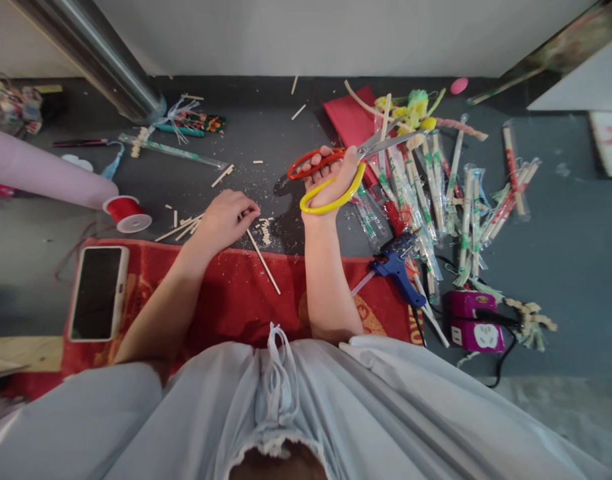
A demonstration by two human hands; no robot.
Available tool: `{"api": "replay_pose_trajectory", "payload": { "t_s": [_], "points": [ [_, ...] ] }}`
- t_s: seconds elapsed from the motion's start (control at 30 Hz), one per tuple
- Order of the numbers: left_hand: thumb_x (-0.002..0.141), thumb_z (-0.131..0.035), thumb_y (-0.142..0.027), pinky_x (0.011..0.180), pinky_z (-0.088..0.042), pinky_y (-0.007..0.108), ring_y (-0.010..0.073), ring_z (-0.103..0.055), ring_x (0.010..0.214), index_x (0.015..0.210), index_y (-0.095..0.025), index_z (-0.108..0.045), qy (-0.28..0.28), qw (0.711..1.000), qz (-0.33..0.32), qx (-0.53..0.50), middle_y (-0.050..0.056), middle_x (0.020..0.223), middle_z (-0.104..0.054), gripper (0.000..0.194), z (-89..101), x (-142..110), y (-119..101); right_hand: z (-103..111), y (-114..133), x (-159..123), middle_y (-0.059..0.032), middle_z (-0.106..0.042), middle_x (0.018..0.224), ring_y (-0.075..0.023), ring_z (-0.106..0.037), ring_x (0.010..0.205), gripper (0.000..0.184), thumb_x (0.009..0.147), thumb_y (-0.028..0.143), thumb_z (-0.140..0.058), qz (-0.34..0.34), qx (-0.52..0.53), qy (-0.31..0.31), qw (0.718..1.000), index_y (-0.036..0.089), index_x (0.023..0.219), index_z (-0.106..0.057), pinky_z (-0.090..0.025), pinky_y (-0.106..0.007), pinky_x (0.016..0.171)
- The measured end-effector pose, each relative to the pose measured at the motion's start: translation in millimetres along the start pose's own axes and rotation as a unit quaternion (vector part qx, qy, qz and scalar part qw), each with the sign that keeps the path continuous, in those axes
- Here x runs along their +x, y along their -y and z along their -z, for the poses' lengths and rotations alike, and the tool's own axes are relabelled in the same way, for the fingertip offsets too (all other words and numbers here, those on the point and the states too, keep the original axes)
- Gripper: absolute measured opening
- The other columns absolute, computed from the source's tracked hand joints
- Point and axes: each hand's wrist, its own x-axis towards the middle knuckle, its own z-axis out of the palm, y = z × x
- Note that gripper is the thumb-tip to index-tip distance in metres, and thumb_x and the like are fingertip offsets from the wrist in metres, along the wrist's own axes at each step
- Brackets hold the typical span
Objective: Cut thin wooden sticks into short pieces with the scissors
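Fingers, left hand (pixel 227 219): pinched together on thin stick (pixel 264 263); light, probably brittle, best held near end; right hand (pixel 336 179): curled through handles of stiff scissors (pixel 357 189).

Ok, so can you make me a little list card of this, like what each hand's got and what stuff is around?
Left hand: pinching a thin pale stick
Right hand: holding scissors with one red and one yellow handle
Scissor blades: apart, pointing away from the left hand
Near left hand: short stick bits
On the red cloth, left side: phone, screen dark
Right side: blue glue gun, purple power socket
Left side: spool of red ribbon
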Motion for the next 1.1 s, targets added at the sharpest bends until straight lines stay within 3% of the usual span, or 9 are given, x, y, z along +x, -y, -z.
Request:
{"api": "replay_pose_trajectory", "payload": {
  "t_s": [0.13,0.27,0.6,0.9,1.1],
  "points": [
    [0.090,-0.050,-0.037,0.088,-0.044,0.036,0.0212,-0.056,0.089,0.089,-0.021,-0.068,-0.009,1.000,-0.017,-0.009,0.006,0.086,-0.066,0.025,0.1,-0.6,4.3,-2.4,3.6,-3.0,0.0007,-0.053,0.073,-0.0166,-0.066,0.079,0.051,0.084,0.072,-0.030,-0.010,0.009,-0.007,1.000,0.025,0.084,-0.051,-0.060,-0.037,0.072],
    [0.089,-0.053,-0.040,0.088,-0.042,0.036,0.0208,-0.057,0.087,0.086,-0.021,-0.070,0.021,0.999,-0.048,-0.011,0.005,0.084,-0.067,0.026,-2.6,1.8,9.4,-2.2,2.7,-3.1,0.0011,-0.053,0.071,-0.0164,-0.064,0.078,0.052,0.084,0.074,-0.031,-0.008,0.012,0.005,1.000,0.026,0.085,-0.050,-0.059,-0.037,0.074],
    [0.092,-0.048,-0.037,0.087,-0.040,0.038,0.0231,-0.055,0.092,0.092,-0.021,-0.069,0.024,0.998,-0.043,0.036,0.008,0.087,-0.066,0.027,-3.7,6.5,3.4,-1.2,-1.3,0.0,0.0010,-0.052,0.075,-0.0162,-0.065,0.078,0.052,0.083,0.072,-0.030,-0.005,0.017,0.005,1.000,0.025,0.086,-0.051,-0.059,-0.037,0.070],
    [0.097,-0.037,-0.040,0.090,-0.041,0.040,0.0243,-0.055,0.096,0.099,-0.023,-0.070,0.042,0.993,-0.103,0.049,0.009,0.093,-0.064,0.037,-5.8,11.4,8.3,-2.7,0.0,-2.3,0.0011,-0.053,0.075,-0.0162,-0.066,0.079,0.049,0.086,0.069,-0.030,-0.011,0.021,-0.001,1.000,0.025,0.084,-0.052,-0.060,-0.038,0.072],
    [0.097,-0.038,-0.040,0.087,-0.042,0.039,0.0242,-0.054,0.094,0.097,-0.023,-0.071,0.039,0.989,-0.117,0.077,0.008,0.094,-0.064,0.037,-0.6,6.8,11.5,-6.2,4.6,-7.2,0.0031,-0.051,0.070,-0.0114,-0.061,0.064,0.048,0.087,0.066,-0.032,-0.020,0.044,-0.009,0.999,0.023,0.081,-0.053,-0.059,-0.035,0.071]
  ]
}}
